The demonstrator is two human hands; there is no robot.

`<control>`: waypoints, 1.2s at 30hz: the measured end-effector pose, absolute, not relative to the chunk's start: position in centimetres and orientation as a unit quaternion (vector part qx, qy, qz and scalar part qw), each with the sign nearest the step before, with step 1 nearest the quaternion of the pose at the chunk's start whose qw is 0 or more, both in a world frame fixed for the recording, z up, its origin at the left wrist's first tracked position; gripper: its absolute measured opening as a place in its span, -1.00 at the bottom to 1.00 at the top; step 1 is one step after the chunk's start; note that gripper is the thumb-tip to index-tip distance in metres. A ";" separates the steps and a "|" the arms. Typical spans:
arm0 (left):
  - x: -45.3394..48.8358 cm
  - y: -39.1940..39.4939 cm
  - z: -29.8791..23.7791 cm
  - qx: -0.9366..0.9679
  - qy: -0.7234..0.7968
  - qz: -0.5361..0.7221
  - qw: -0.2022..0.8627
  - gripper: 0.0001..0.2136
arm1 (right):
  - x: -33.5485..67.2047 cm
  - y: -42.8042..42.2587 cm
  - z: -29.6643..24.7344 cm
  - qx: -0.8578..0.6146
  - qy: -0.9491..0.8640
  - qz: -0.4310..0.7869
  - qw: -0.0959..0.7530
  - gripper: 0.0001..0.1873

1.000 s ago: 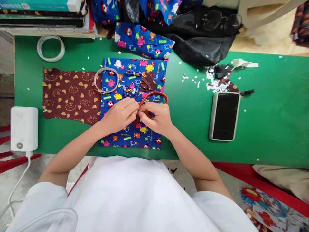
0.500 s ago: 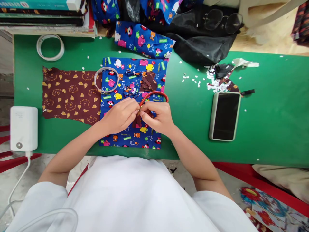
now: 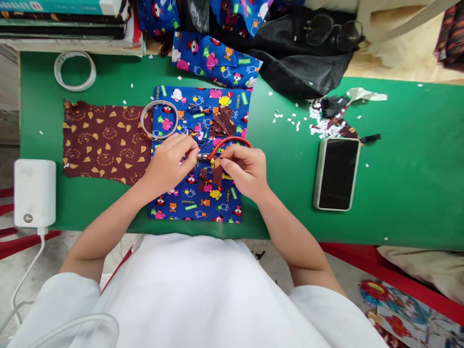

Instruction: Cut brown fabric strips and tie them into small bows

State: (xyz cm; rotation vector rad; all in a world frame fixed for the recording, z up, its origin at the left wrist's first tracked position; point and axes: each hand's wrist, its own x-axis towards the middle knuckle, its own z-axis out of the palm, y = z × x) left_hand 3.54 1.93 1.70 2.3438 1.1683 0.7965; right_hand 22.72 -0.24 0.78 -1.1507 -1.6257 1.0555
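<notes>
My left hand (image 3: 168,162) and right hand (image 3: 244,169) hover over a blue cartoon-print cloth (image 3: 188,205) on the green table (image 3: 282,193). The right hand's fingertips pinch a small brown fabric piece (image 3: 217,173); a second brown piece (image 3: 203,180) lies just left of it. The left hand's fingers are closed at a small silvery thing (image 3: 202,155), at the end of a thin red curved band (image 3: 234,140); what it is I cannot make out. A pile of brown fabric pieces (image 3: 223,123) lies farther back on the blue cloth.
A brown patterned cloth (image 3: 105,142) and a tape ring (image 3: 159,120) lie to the left, with another tape roll (image 3: 75,71) behind. A phone (image 3: 337,173) lies to the right, near paper scraps (image 3: 326,123). A white charger (image 3: 35,192) sits at the left edge. A black bag (image 3: 304,63) and books (image 3: 68,24) line the back.
My hands have drawn apart; the left moved up and left. The brown fabric pieces now show between them, and the right hand shifted slightly right.
</notes>
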 end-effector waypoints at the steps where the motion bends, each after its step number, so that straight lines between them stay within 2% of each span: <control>1: 3.4 2.0 1.7 0.835 0.427 0.287 0.195 -0.83 | 22.8 -0.2 0.8 -0.466 -0.645 0.421 0.435 -0.83; 11: 3.9 1.6 2.1 0.822 0.424 0.272 0.266 -0.82 | 22.7 0.2 0.3 -0.433 -0.687 0.373 0.449 -0.84; 21: 3.8 1.4 1.6 0.842 0.402 0.260 0.251 -0.81 | 22.3 0.1 0.1 -0.429 -0.739 0.300 0.424 -0.83; 27: 3.7 1.6 1.7 0.845 0.403 0.244 0.254 -0.81 | 22.1 0.0 -0.3 -0.406 -0.757 0.263 0.440 -0.83; 36: 3.7 1.5 1.9 0.834 0.413 0.234 0.282 -0.76 | 22.3 0.1 0.2 -0.436 -0.739 0.278 0.432 -0.81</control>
